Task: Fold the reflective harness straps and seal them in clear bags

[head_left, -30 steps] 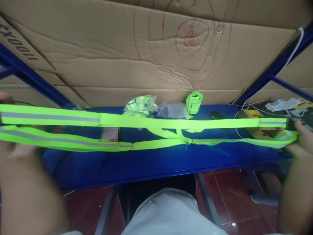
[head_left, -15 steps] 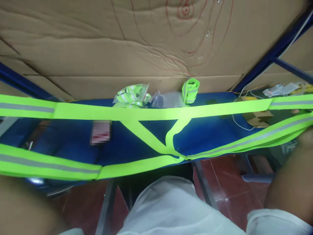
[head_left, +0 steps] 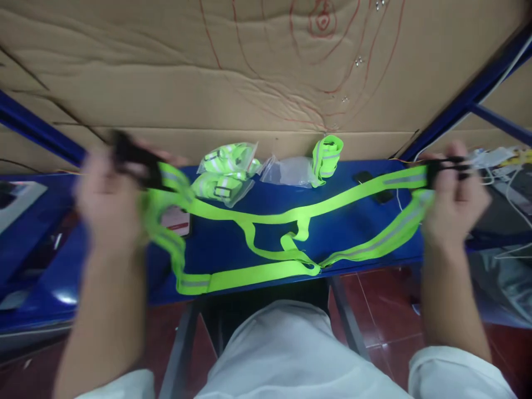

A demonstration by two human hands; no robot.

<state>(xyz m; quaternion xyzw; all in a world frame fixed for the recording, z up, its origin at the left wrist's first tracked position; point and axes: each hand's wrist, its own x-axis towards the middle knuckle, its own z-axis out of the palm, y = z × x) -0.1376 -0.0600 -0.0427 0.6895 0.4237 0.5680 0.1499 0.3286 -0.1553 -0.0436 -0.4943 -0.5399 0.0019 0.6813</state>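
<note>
The harness (head_left: 266, 218) hung between the 2 hands, its long axis running left to right across the front of the person, above the blue counter (head_left: 220, 238). Each of the 2 hands had an end, so neither was nearer: the left hand (head_left: 114, 191) was curled around the black piece (head_left: 139, 160) at the left end, though blur hid how the fingers sat, and the right hand (head_left: 451, 194) was clamped on the black piece at the right end. The hands stood well apart, at much the same level in the view. Between them the harness made 2 long green runs, the upper sagging in the middle and the lower drooping toward the counter's front edge; 2 short straps linked the runs near the centre. Whether the lower run touched the counter, I could not tell.

Beyond the harness, 2 bagged bundles (head_left: 228, 158) lay just beside a clear bag (head_left: 288, 170), and a green roll (head_left: 328, 158) stood at that bag's right. A card (head_left: 177, 217) showed partly behind the left side of the harness.

In the frame from 0.5 s ago, the runs were stretched wider, passing out of view at both sides, and the hands were mostly out of sight. Now both hands had come inward into full view, and the harness had slackened. The bundles, clear bag and roll had kept their places on the counter.
</note>
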